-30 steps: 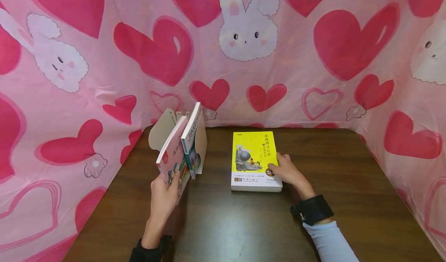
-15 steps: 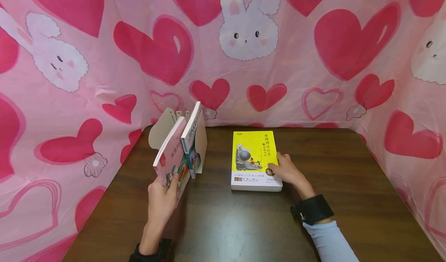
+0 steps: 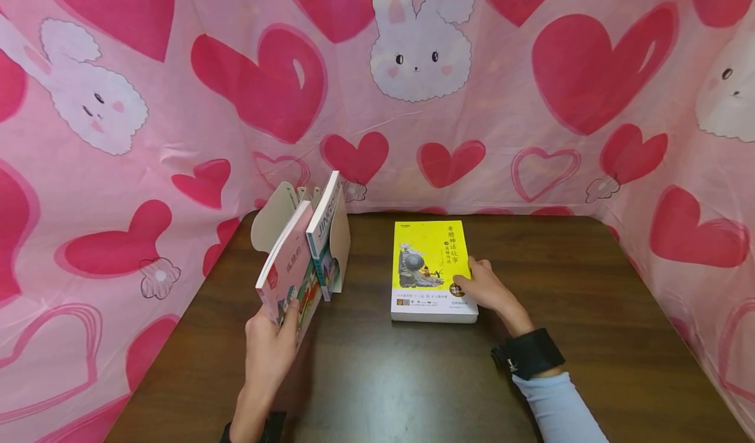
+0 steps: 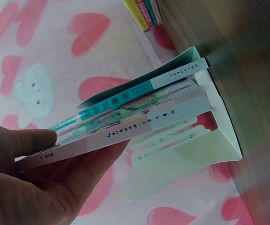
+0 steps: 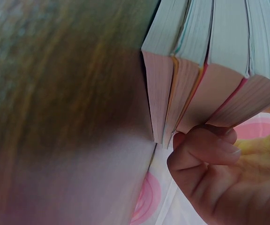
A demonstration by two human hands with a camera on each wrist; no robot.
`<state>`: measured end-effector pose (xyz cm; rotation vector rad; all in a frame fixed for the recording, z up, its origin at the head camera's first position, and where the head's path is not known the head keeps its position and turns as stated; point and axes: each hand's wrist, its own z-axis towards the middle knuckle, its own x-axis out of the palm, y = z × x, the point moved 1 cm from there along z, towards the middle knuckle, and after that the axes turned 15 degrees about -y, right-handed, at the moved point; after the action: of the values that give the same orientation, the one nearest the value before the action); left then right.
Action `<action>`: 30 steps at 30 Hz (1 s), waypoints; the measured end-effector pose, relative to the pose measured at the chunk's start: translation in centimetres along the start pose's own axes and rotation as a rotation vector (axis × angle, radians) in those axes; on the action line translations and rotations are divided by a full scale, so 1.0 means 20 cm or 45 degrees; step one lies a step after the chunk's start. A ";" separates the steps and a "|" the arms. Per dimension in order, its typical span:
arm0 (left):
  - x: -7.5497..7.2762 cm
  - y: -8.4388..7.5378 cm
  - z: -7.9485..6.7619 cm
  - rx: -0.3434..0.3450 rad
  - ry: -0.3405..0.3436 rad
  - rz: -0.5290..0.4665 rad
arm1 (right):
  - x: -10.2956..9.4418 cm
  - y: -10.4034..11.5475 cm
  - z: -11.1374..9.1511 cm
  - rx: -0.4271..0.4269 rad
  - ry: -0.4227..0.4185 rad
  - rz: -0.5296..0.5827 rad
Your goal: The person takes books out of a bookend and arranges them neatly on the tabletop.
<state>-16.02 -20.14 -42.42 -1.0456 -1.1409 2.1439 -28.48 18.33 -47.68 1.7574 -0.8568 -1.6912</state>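
Observation:
My left hand [image 3: 268, 348] grips the near edge of a pink book [image 3: 289, 266], thumb on its cover. The book stands upright, its far part inside a cream book rack [image 3: 268, 217]. Beside it, a white-and-teal book [image 3: 324, 233] leans against the rack's right side; its teal spine [image 4: 121, 96] shows in the left wrist view. My right hand [image 3: 488, 292] holds the right edge of a yellow book [image 3: 427, 256], thumb on the cover. In the right wrist view, curled fingers press the side of a stack of several thick books [image 5: 219, 89].
Dark wooden table [image 3: 377, 384] lies under everything. Pink cloth [image 3: 495, 115] with hearts and rabbits hangs behind and along both sides. In the left wrist view, coloured book spines [image 4: 144, 14] show at the top edge.
My left hand has drawn the pink book a little toward me and to the left, partway out of the rack. The right hand and the yellow book stay in place.

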 end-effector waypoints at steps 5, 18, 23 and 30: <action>-0.02 0.00 -0.01 0.004 -0.004 0.015 | 0.01 0.00 0.01 -0.007 -0.001 -0.006; -0.07 -0.03 -0.03 -0.015 0.002 0.045 | 0.01 0.00 0.01 -0.008 -0.012 0.004; -0.09 -0.04 -0.05 0.023 -0.059 0.049 | 0.01 -0.01 0.01 -0.013 -0.007 0.014; -0.13 -0.06 -0.07 -0.007 -0.031 0.075 | 0.00 -0.01 -0.01 -0.019 -0.006 0.036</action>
<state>-13.31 -20.72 -40.91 -1.0707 -1.1410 2.2057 -28.35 18.43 -47.80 1.7243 -0.8653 -1.6798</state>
